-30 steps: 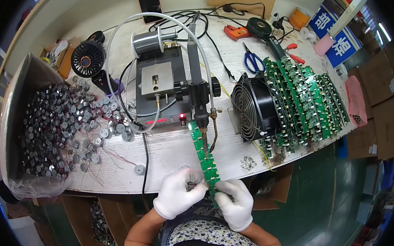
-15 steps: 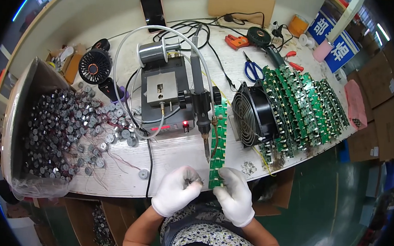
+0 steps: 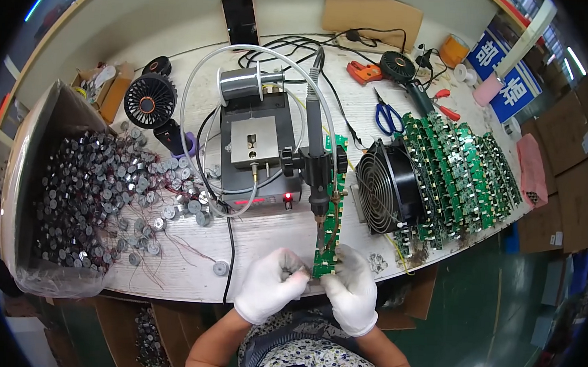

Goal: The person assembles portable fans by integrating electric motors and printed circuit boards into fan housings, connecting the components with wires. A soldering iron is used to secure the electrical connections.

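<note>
A long green circuit board strip (image 3: 325,263) lies on the bench straight ahead, beneath a stand-mounted soldering iron (image 3: 318,188). The iron's tip comes down over the strip's near part. My right hand (image 3: 352,295), in a white glove, is closed on the strip's near end, thumb toward me. My left hand (image 3: 271,286), also gloved, is pinched shut just left of that end, its fingertips nearly touching the strip. Something small and greyish shows among its fingers, too hidden to name. A small round motor (image 3: 220,268) with thin wires lies left of my left hand.
Many wired motors (image 3: 78,197) fill a plastic-lined box at left and spill onto the bench. A soldering station (image 3: 257,174) with a solder spool (image 3: 249,86) stands behind. At right are a black fan (image 3: 388,189), stacked circuit boards (image 3: 456,173) and blue scissors (image 3: 388,115).
The view has shifted a little. My left hand has come closer to the strip's near end. Relative to the iron, the strip has moved left, so the tip is now over it.
</note>
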Tool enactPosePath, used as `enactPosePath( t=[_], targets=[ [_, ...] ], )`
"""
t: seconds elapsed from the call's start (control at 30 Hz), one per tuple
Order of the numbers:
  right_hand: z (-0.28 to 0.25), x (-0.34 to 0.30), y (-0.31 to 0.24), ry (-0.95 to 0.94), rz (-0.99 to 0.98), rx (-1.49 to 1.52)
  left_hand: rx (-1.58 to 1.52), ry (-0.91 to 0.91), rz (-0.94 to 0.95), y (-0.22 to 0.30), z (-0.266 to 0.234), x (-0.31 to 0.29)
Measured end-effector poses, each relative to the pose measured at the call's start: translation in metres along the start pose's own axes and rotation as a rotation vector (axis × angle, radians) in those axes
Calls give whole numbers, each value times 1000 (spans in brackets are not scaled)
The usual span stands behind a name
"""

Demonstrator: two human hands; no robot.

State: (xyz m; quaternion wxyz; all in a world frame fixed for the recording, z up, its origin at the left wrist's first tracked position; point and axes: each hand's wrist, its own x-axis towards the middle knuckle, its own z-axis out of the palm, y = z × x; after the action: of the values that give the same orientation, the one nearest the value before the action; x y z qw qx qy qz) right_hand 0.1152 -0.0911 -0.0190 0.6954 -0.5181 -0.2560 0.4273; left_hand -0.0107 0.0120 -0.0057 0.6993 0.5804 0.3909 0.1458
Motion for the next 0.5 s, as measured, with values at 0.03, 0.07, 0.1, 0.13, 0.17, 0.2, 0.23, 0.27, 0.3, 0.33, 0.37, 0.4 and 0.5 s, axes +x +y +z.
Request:
enactPosePath(
  t=[0.03, 0.07, 0.1, 0.13, 0.17, 0.2, 0.23, 0.27, 0.3, 0.33, 0.37, 0.4, 0.5],
  targets=[
    [1, 1, -2, 0, 1, 1, -38, 7, -8, 0, 0, 0],
    [2, 3, -4, -11, 10, 12, -76, 14, -17, 1, 1, 1],
    [2, 4, -5, -23, 19, 24, -75, 14, -18, 2, 2, 1],
    [1, 4, -3, -23, 18, 24, -121, 33, -25, 5, 4, 1],
    [0, 5, 1, -20, -33, -2, -167, 51, -32, 6, 5, 1],
    [-1, 5, 3, -18, -85, -28, -166, 51, -30, 7, 6, 1],
    [-2, 7, 5, -18, -86, -28, -150, 58, -36, 7, 6, 2],
    [-2, 8, 6, -13, -103, -2, -134, 65, -42, 7, 6, 3],
    [-2, 9, 7, -9, -119, 23, -133, 64, -41, 7, 7, 4],
    [-2, 9, 6, -9, -120, 23, -140, 71, -31, 6, 7, 5],
    [-2, 10, 6, -4, -110, 31, -148, 77, -20, 6, 8, 6],
    [-2, 10, 6, 2, -100, 40, -148, 78, -20, 7, 9, 6],
    [-4, 12, 8, 8, -80, 57, -102, 101, -11, 10, 11, 7]
  ],
)
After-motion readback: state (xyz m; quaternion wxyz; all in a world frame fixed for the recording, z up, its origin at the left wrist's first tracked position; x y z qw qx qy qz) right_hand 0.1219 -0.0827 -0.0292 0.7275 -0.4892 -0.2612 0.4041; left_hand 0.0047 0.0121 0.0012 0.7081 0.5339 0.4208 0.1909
